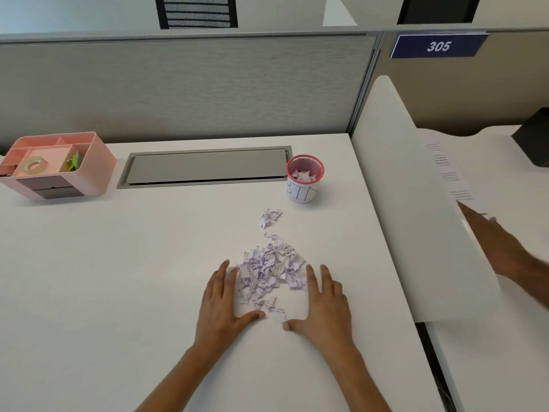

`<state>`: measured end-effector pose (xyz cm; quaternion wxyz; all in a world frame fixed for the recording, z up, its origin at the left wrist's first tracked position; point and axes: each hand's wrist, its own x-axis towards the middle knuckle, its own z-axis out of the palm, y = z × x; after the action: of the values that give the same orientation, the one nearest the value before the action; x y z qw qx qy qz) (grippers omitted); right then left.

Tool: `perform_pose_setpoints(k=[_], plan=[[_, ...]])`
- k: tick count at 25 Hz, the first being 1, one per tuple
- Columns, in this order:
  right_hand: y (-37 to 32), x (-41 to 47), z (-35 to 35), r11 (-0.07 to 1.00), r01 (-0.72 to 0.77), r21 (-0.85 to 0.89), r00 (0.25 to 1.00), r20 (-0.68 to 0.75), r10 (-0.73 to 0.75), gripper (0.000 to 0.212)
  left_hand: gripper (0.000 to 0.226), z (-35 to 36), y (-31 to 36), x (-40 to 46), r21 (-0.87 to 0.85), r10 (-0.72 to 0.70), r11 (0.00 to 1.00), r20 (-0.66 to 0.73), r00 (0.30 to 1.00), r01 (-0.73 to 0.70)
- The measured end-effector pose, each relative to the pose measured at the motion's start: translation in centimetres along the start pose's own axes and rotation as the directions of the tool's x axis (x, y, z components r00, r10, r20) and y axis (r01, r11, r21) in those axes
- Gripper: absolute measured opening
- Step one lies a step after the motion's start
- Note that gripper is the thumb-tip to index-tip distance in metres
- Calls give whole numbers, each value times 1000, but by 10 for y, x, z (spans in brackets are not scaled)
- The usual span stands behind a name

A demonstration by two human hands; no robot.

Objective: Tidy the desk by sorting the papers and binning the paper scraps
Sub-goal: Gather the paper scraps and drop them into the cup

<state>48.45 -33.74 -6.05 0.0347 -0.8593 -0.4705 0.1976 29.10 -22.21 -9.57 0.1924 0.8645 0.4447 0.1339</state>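
A heap of torn paper scraps point(269, 272) lies on the white desk point(118, 278) in front of me. My left hand point(224, 298) rests flat on the desk against the heap's left side, fingers spread. My right hand point(322, 301) lies flat against its right side, and the two thumbs nearly meet below the heap. A smaller clump of scraps point(269, 217) lies apart, further back. Behind it stands a pink mesh cup marked BIN point(304, 179) with scraps inside. Neither hand holds anything.
A pink desk organiser point(59, 165) with tape stands at the back left. A grey cable hatch point(205, 166) is set into the desk. Beyond the white divider point(416, 203) on the right, another person's hand point(499, 245) touches a printed sheet point(454, 173).
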Motion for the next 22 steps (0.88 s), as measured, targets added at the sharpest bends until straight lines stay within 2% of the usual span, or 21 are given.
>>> perform_pose_setpoints(k=[3,6,9,11,13,18,22], plan=[[-16,22,-1,998,37,54,998,-46,-35,126,111,-5,8,11,113,-82,990,-2,997,82],[-28,49,-7,992,115,45,991,-76,-112,108,101,-16,15,33,137,-83,989,141,987,64],[-39,67,-12,970,241,43,968,-79,-237,72,75,-23,20,52,31,-87,996,212,973,83],[-40,72,-12,951,302,61,950,-96,-296,49,50,-25,21,58,-72,-81,993,178,981,95],[-35,73,-14,944,320,84,944,-118,-309,38,35,-25,19,59,-171,-109,977,127,986,130],[-20,75,-38,928,232,292,950,-271,-152,24,28,-30,16,65,-357,-205,911,40,978,205],[-13,94,-86,816,234,528,915,-403,-1,17,29,-43,22,75,-491,-300,827,23,954,272]])
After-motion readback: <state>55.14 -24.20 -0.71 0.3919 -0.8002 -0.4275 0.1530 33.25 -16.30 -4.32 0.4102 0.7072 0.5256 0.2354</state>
